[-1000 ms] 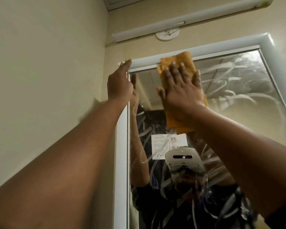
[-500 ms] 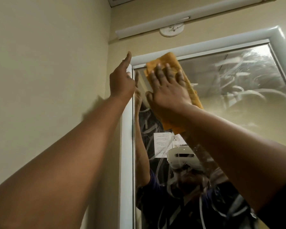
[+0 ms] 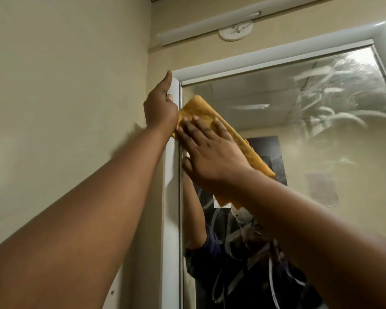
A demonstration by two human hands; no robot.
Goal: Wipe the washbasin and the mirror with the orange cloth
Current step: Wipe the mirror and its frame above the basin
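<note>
Right hand (image 3: 212, 152): flat, fingers straight and spread, palm pressing the orange cloth (image 3: 212, 115) onto the mirror (image 3: 276, 103) glass near its upper left corner. Left hand (image 3: 159, 109): braced on the white mirror frame (image 3: 172, 197) at the top of the left upright, thumb pointing up along it; its other fingers are hidden behind the frame, so the exact hold is unclear. It holds no cloth.

Cloth: folded into a long pad, lying diagonally, upper end close to the frame corner, lower end trailing below the right wrist. One edge touches or overlaps the left upright.

Glass state: white smeared streaks (image 3: 334, 101) at upper right and lower down near the reflected person; the patch around the cloth looks clearer.

Judgement, step in hand: wiping the mirror's upper left area. To do it well, keep the palm flat and pressure even, run the pad right into the frame edge, and overlap passes toward the streaked right side. Refold if the pad starts smearing.

Containers: washbasin not in view; its condition cannot be told. No other vessel visible.
</note>
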